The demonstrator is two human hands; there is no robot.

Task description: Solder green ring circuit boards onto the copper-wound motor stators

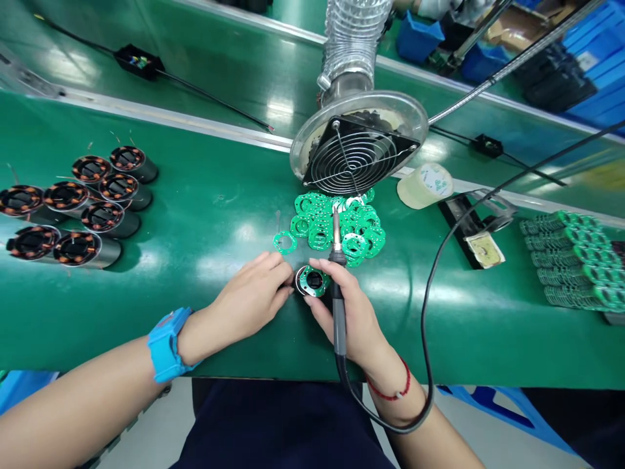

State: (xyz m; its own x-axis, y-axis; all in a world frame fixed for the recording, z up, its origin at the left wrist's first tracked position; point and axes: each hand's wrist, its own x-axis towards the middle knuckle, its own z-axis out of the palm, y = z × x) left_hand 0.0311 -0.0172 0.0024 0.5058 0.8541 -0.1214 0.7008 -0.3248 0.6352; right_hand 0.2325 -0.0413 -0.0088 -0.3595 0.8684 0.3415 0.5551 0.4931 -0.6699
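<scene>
In front of me stands a motor stator point(299, 281) in a metal casing, with a green ring-shaped circuit board point(306, 289) on top. My left hand point(256, 286) is closed at its left side, fingertips pinched against the rim; whatever fine part lies between them is too small to see. A soldering iron point(338, 312) rests in my right hand point(356, 319), its tip pointing away from me over the boards behind. The thumb and index finger of that hand also touch the right side of the stator and board. One loose ring board point(284, 242) lies just beyond my left hand.
Loose green boards point(319, 228) are piled under a fume extractor fan point(361, 153). Several wound stators point(117, 189) stand at left. On the right are a tape roll point(424, 185), an iron stand with sponge point(483, 250) and stacked boards point(581, 260). The iron's cable point(426, 326) loops over my right forearm.
</scene>
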